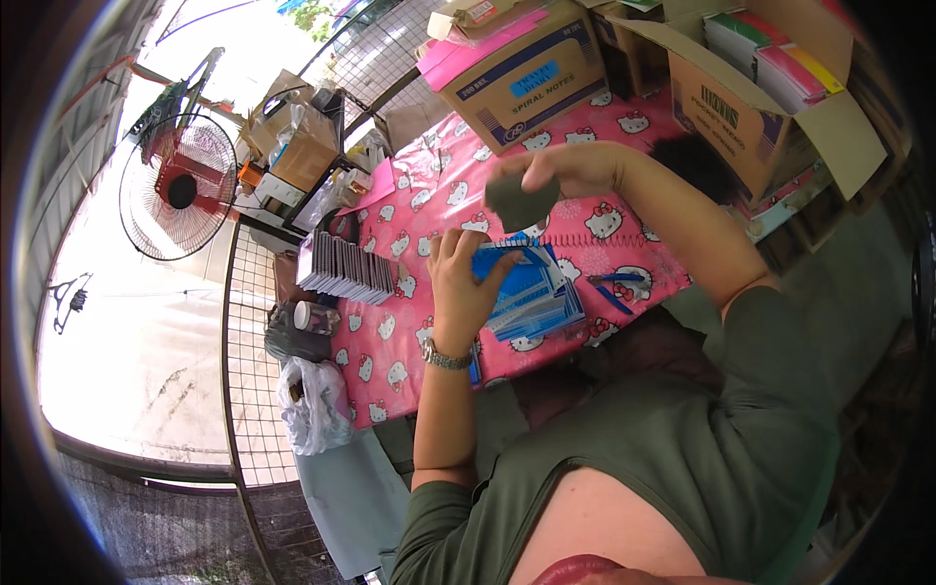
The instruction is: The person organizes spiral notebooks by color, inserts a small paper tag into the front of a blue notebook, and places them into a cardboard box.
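Note:
My left hand (460, 283) grips a small blue-covered notepad (517, 255) near its top edge, thumb on one side and fingers on the other. A long thin spiral coil (604, 240) runs through that edge and trails off to the right. Above the coil, my right hand (575, 169) is closed around a dark grey-green pad (525, 207) with a rounded outline; its material is unclear. More blue covers or notepads (541, 317) lie in an uneven pile just below the held one. Blue-handled pliers (614, 295) rest to the right of the pile.
A row of finished-looking notepads (343, 269) stands at the left on the pink patterned tablecloth (390, 327). Cardboard boxes (526, 83) line the far side, one open box (726, 127) at right. A white plastic bag (317, 405) and a fan (180, 190) are left.

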A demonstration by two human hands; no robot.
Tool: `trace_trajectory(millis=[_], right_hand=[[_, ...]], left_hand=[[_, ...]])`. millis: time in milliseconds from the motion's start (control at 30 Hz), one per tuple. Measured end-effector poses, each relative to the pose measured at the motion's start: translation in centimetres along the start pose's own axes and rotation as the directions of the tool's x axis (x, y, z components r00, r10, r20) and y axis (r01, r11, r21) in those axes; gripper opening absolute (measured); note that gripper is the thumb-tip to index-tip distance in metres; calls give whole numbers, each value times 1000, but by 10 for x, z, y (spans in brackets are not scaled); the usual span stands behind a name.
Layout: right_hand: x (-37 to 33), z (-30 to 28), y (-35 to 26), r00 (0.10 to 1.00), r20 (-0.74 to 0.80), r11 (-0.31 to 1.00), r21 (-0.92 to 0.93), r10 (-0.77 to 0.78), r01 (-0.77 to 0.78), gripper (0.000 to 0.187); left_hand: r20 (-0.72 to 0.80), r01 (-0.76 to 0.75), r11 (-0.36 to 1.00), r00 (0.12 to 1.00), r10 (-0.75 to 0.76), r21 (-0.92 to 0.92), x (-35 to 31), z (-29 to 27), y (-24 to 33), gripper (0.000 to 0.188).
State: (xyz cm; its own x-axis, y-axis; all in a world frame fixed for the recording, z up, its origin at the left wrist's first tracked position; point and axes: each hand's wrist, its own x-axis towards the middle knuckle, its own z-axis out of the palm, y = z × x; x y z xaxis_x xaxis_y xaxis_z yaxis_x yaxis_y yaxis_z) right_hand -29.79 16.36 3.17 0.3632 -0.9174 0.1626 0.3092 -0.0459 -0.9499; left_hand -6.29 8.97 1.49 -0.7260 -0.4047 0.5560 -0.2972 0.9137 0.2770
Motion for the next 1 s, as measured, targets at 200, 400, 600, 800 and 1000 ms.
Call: trace_trajectory(millis=[200,400,600,800,1000], right_hand=[[11,-14,-5,994,103,994,-101,44,-34,47],[25,-16,3,994,108,1000,-10,2,-1,50],[36,-15,6,992,120,994,-92,-42,54,51],[42,-19,3,986,164,999,27,-29,25,51],[49,-28,8,988,150,999,42,28,-35,55]], left_hand=[[43,-6,999,999,7,-38,3,-4,-1,31],[18,85,991,996,-84,-98,-6,-13,-32,24],[75,325,911,946,-317,-255,-9,-13,-41,24],[120,375,844,926,-357,-382,-8,-8,-39,26],[118,321,907,947,-300,-271,-5,-7,-34,28]])
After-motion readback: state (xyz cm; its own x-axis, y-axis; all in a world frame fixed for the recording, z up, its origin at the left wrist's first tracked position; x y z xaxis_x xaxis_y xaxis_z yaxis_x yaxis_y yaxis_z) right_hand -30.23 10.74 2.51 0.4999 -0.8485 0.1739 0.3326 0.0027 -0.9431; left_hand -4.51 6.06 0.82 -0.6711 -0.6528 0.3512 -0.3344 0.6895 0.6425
